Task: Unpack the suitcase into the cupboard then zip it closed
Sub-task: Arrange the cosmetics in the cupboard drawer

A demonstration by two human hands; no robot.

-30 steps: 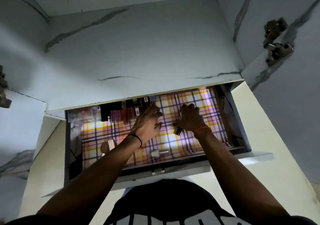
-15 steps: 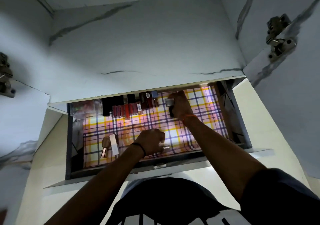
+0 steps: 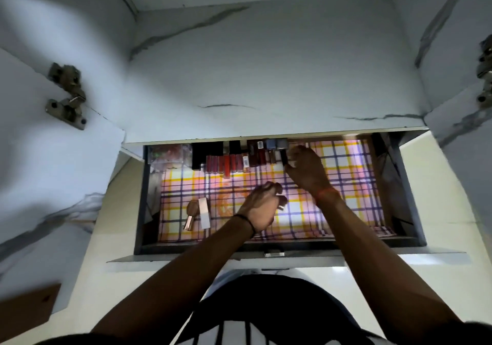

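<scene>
Open cupboard drawer [image 3: 145, 198] lined with pink, yellow and blue checked paper, seen from above. Lying loose at the left of the liner are a rose-gold tube [image 3: 190, 215] and a slim white box [image 3: 204, 213], long axes roughly front to back. Along the back wall stands a row of red and dark cosmetic tubes [image 3: 234, 162], aligned the same way. The left hand [image 3: 262, 207], at mid-drawer, is curled around a small pale item, barely visible. The right hand [image 3: 306, 170] touches the row's right end, fingers bent at a small dark-capped bottle [image 3: 282, 153]; whether it grips is unclear. The next free slot lies rightward of the row, nearer the right hand. The suitcase is out of view.
</scene>
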